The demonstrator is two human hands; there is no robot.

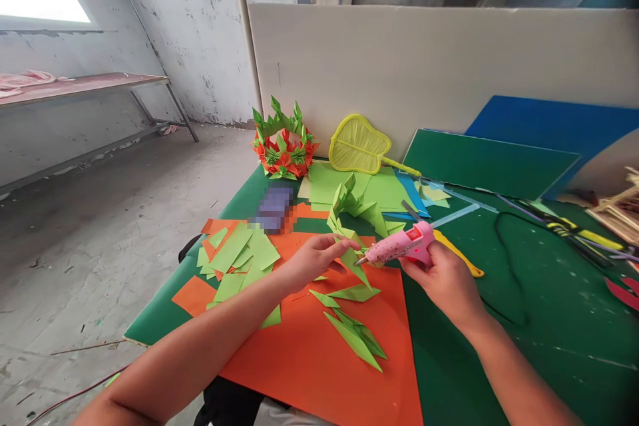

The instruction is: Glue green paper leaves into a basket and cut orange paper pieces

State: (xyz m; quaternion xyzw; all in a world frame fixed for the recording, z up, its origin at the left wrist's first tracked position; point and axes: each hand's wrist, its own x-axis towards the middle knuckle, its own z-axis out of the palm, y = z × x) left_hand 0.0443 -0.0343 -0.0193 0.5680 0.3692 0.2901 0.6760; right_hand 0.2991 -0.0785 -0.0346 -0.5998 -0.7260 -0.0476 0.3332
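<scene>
My right hand point(444, 276) is wrapped round a pink glue gun point(399, 245), its metal nozzle pointing left. Close to the nozzle, my left hand point(319, 258) has its fingers pressed on a folded green paper piece point(357, 266). That piece adjoins a curved chain of folded green paper point(354, 208) standing on the table. Several loose folded green pieces point(354, 339) lie on the orange sheet point(309, 359) below my hands. To the left is a scattered pile of small green paper rectangles point(242, 253).
A green and orange paper crown point(283, 146) stands at the back left, beside a yellow leaf-shaped fan point(359, 145). A yellow-handled cutter point(459, 253), a black cable point(509, 259) and tools point(574, 233) lie right on the green table point(564, 339). A blurred phone point(274, 208) lies left.
</scene>
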